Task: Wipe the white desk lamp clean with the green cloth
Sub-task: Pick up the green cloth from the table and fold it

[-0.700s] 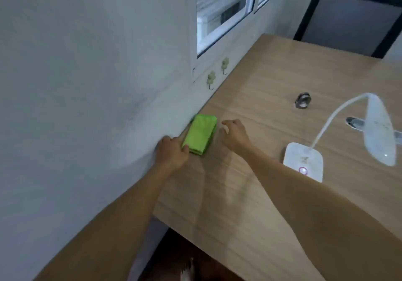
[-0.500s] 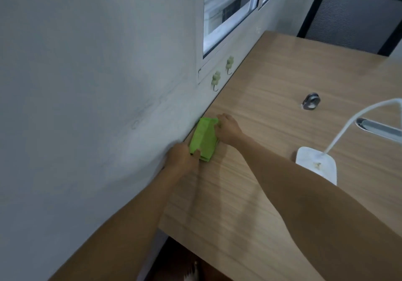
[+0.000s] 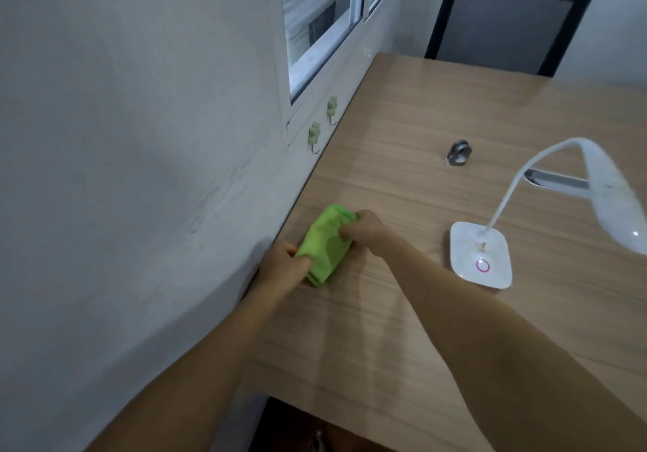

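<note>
A folded green cloth (image 3: 324, 246) lies on the wooden desk (image 3: 402, 329) close to the wall. My left hand (image 3: 283, 267) grips its near end and my right hand (image 3: 364, 229) pinches its far right edge, so the cloth is bunched up between them. The white desk lamp stands to the right: its base (image 3: 479, 253) has a pink ring light and some crumbs, a thin bent neck (image 3: 518, 178) rises from it, and the long head (image 3: 612, 199) hangs over the desk at the right edge of the view.
A small metal object (image 3: 459, 152) and a chrome bar (image 3: 556, 182) lie beyond the lamp. Two green wall hooks (image 3: 314, 134) sit under the window (image 3: 322, 20). A black mesh chair (image 3: 504, 27) stands at the desk's far end.
Both hands have closed on the cloth, which lay flat before and is now bunched and lifted at its edges. The camera view has shifted slightly to the right.
</note>
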`<move>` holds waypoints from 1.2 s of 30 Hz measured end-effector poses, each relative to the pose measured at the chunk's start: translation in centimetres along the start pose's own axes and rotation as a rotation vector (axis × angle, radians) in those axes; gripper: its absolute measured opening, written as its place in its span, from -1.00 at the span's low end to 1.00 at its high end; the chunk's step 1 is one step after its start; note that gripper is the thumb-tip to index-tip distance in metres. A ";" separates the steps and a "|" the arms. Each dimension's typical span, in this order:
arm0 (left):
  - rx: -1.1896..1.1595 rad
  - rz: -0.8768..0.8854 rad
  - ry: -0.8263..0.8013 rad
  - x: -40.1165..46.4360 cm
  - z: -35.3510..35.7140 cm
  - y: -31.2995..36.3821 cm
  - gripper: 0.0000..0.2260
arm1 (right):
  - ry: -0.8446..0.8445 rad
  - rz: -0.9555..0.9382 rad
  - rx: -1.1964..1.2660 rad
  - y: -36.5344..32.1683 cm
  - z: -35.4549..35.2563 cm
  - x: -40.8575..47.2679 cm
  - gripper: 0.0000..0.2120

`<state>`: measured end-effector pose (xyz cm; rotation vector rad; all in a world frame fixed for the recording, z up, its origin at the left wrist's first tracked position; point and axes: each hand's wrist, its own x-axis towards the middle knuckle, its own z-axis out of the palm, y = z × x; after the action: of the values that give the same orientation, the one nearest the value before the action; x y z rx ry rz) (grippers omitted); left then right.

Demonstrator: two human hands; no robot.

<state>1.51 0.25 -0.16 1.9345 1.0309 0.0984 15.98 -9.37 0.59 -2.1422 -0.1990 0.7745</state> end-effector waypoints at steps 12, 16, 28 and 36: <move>-0.396 -0.025 -0.221 -5.8 7.1 5.7 -0.79 | -0.067 0.237 0.830 12.6 -10.6 -12.8 -0.88; -0.435 -0.034 -0.321 -9.3 10.3 6.3 -0.86 | -0.069 0.232 1.058 16.6 -13.2 -16.2 -0.84; -0.532 -0.137 -0.591 -13.5 14.0 8.6 -0.85 | 0.107 0.063 1.318 18.2 -13.8 -17.9 -0.92; -0.544 -0.168 -0.749 -11.5 14.0 9.3 -0.83 | 0.274 -0.100 1.261 16.0 -12.3 -15.4 -0.71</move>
<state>6.03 -19.48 2.34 1.2170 0.5674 -0.3800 9.04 -33.76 1.26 -0.9925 0.2754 0.3454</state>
